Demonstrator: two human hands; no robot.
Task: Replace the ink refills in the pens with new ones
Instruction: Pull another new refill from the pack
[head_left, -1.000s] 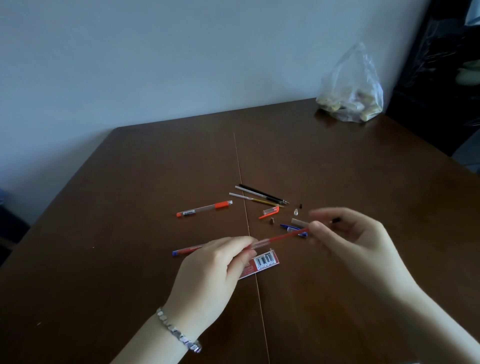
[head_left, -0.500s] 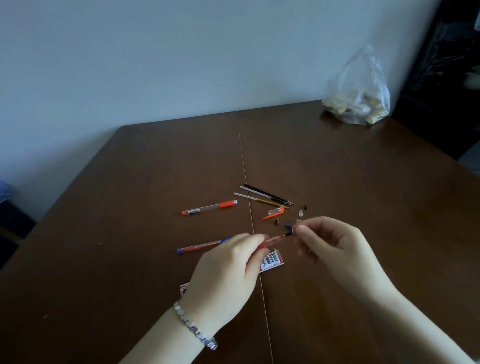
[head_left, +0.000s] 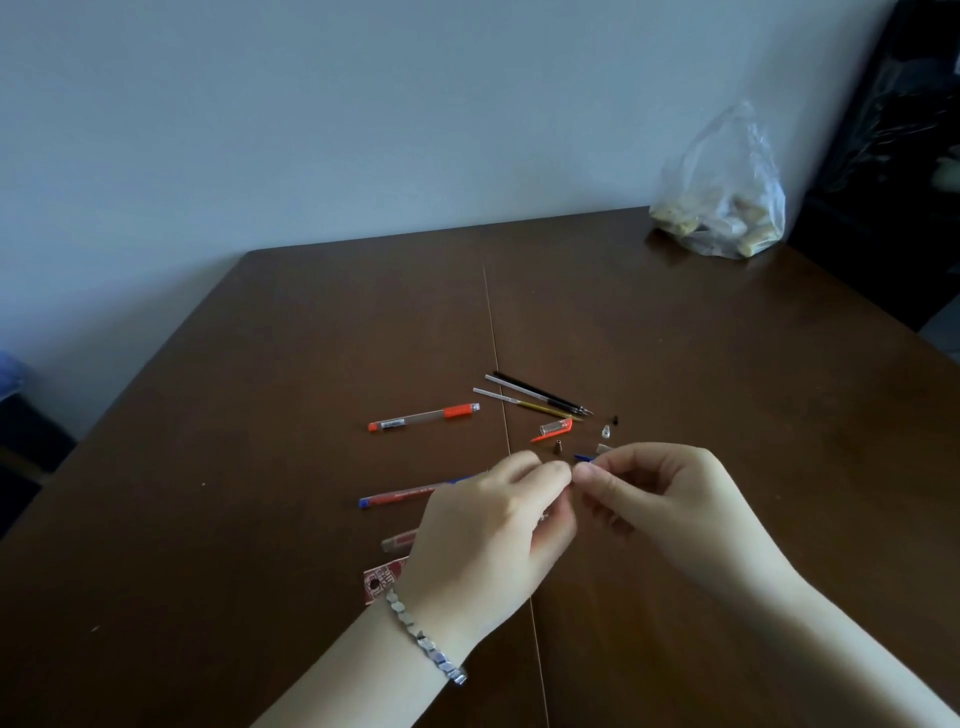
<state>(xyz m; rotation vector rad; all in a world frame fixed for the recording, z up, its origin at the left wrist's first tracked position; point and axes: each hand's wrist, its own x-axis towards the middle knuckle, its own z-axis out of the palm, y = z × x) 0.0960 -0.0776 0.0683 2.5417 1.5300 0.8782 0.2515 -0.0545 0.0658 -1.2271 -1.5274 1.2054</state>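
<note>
Pen (head_left: 415, 491) being worked on, held over the surface (head_left: 260, 415) at the centre of the view: a reddish see-through barrel with a blue tail plug. Its long axis runs left to right, tilting slightly away from the person. The tail juts out to the left of the left hand (head_left: 493, 525), and the front end is lost where the two sets of fingertips meet.

Left hand: fingers curled over the barrel, with thumb and forefinger gripping near its front. Right hand (head_left: 670, 499): thumb and forefinger pinched together at that same front end, the other fingers loosely curled, meeting the left hand tip to tip.

The coming move, I judge, runs along this axis (a push or a twist at the nose). The right hand lies directly in line with the barrel's front, so it is the one placed to make it.

Hidden: what the right hand pinches — refill tip or nose cone — cannot be made out from where I stand.

Partly covered below the left hand are a second clear tube (head_left: 399, 543) and a red printed packet (head_left: 383, 581). Farther off lie an orange-gripped pen (head_left: 423, 417), two loose refills (head_left: 537, 395), an orange cap (head_left: 555, 430) and tiny tip pieces (head_left: 605, 431) — too small to identify.
</note>
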